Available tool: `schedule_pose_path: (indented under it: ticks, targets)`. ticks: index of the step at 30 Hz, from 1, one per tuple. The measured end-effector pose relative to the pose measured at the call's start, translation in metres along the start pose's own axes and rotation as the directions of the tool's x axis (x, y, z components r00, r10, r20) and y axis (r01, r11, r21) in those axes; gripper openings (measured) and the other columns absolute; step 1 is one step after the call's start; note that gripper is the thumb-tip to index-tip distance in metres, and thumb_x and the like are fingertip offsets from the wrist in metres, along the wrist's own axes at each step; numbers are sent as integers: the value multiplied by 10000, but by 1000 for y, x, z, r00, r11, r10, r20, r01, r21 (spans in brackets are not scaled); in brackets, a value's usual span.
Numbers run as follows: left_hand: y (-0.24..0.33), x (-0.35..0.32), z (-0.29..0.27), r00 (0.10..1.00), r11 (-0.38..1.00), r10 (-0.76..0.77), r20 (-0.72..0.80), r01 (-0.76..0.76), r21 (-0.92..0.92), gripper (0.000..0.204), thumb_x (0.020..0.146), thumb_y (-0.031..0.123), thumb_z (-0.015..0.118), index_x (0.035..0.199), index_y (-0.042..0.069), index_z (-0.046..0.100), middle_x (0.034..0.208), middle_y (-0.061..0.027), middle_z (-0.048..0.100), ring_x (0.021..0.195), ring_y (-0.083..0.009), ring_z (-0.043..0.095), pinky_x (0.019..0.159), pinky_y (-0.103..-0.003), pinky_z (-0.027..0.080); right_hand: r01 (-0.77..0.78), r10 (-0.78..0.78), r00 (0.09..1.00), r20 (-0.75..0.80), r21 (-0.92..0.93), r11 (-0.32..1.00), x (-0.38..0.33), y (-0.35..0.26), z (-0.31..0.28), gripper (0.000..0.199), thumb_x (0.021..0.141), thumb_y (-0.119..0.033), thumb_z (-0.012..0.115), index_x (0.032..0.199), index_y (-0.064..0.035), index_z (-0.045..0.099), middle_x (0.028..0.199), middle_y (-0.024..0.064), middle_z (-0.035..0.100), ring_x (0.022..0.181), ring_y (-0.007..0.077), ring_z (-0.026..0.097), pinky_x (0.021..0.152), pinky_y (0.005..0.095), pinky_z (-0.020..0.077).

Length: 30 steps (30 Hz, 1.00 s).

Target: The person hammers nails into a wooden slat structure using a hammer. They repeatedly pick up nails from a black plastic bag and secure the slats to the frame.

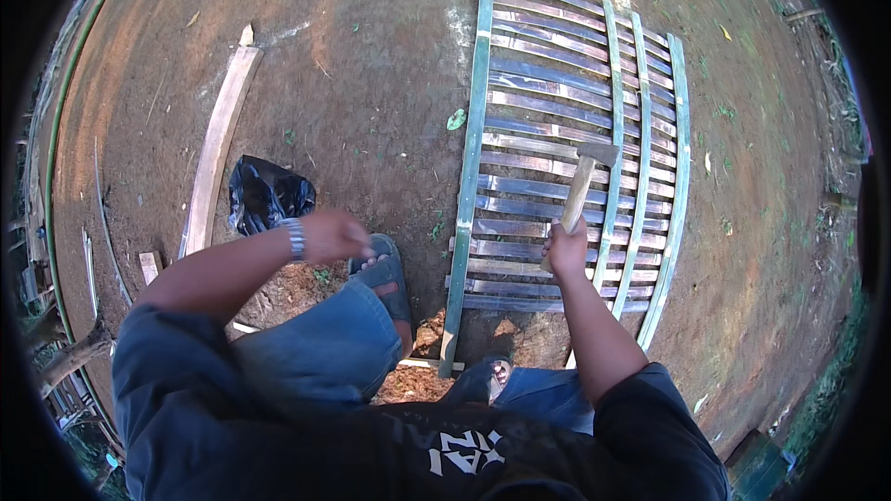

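Observation:
My right hand (566, 249) is closed round the wooden handle of a hatchet (579, 193). Its dark metal head (599, 154) is over the slats of a bamboo panel (548, 134), beside one of the green lengthwise strips. Many split bamboo slats cross that panel between green side rails, and it lies on the ground. My left hand (332, 235), with a metal band at the wrist, hovers above my sandalled foot. Its fingers are curled together; whatever they may hold is too small to make out. Close to that wrist sits a black plastic bag (267, 193).
A long wooden plank (223, 134) lies left of the bag on bare brown soil, with a short wood block (150, 267) near its lower end. A green hose (61, 130) curves along the far left. Wood chips (418, 380) are scattered around my feet.

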<state>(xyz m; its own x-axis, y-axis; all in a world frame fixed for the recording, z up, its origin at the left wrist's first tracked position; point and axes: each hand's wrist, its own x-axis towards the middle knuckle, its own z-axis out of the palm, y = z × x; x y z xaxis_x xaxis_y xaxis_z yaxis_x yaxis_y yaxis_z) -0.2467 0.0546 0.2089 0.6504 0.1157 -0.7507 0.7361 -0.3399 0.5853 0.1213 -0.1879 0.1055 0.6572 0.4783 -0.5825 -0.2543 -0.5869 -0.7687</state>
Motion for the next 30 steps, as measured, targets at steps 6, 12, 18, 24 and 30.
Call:
schedule_pose_path:
  ticks: [6,12,18,24,30]
  targets:
    - [-136,-45,14,375,639,-657,-654,-183,-747,264,946,306,680,926,53,753,868,-120,734,807,-218,702,734,-354,545,-94,93,995,22,61,994,-45,4,-15,180,997,-60,559,1113,-70,421,762,62,539,553,141,538,448,306,470]
    - [-306,32,67,333,741,-424,-842,663,-111,292,926,256,585,960,22,757,1047,-214,745,999,-346,707,893,-395,542,-115,117,988,104,-28,993,-100,4,-19,228,986,-73,602,1143,-31,443,757,77,559,531,151,553,439,321,468]
    - [-237,79,75,312,615,-663,-681,746,-256,314,894,228,573,1039,31,769,1173,-220,719,1147,-349,670,1004,-414,514,-237,257,964,68,-220,946,-130,4,-47,294,994,-69,612,1232,-54,440,766,59,560,549,147,558,462,325,486]
    - [-241,54,66,161,595,-711,-684,657,-463,348,887,167,577,1149,-15,715,1227,-249,691,1176,-375,659,1016,-419,520,-204,235,960,151,-194,960,-136,9,-24,272,1006,-83,618,1225,-66,457,766,48,563,555,135,552,479,319,495]
    - [-213,26,54,64,555,-762,-645,579,-597,362,884,161,587,1167,-41,686,1236,-297,667,1196,-421,640,1007,-452,517,-271,307,933,190,-193,943,-140,10,-15,287,1003,-84,622,1237,-55,458,736,44,554,562,139,559,494,324,497]
